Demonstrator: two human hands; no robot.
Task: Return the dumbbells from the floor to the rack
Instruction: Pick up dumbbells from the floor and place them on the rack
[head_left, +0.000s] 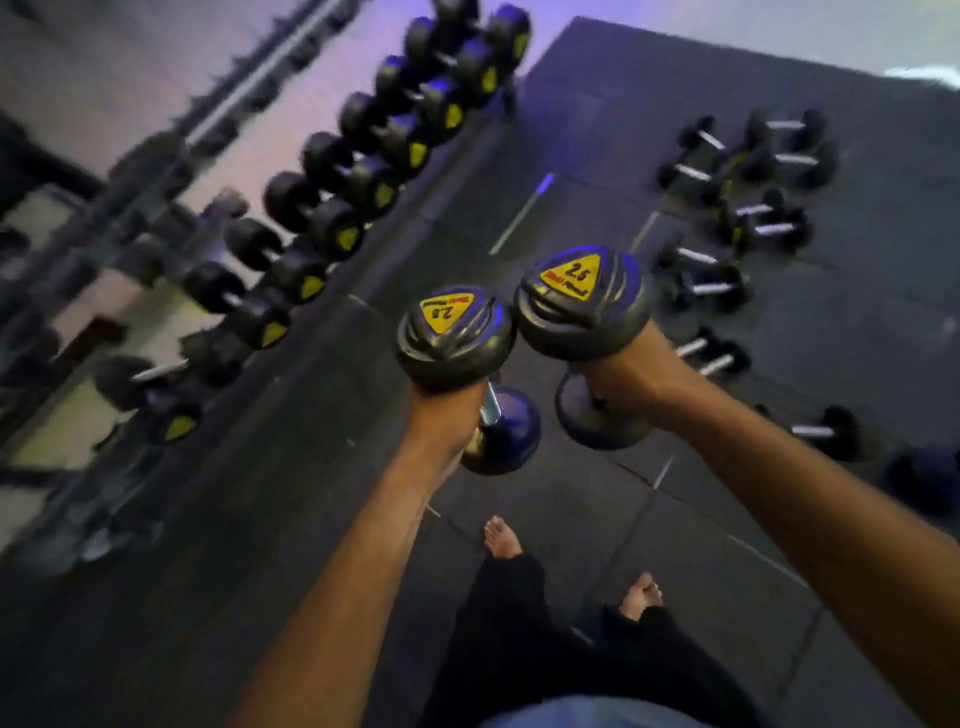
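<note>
Nearest the camera, two bare feet are standing on the dark floor below black trouser legs. Above them, the left hand is gripping the handle of one dumbbell, fingers curled round it, and the right hand is gripping a second dumbbell the same way. Both are held upright, side by side, their yellow labels facing up. Farther right, loose dumbbells are lying scattered on the floor. Farther left, the rack is holding a blurred row of dumbbells.
</note>
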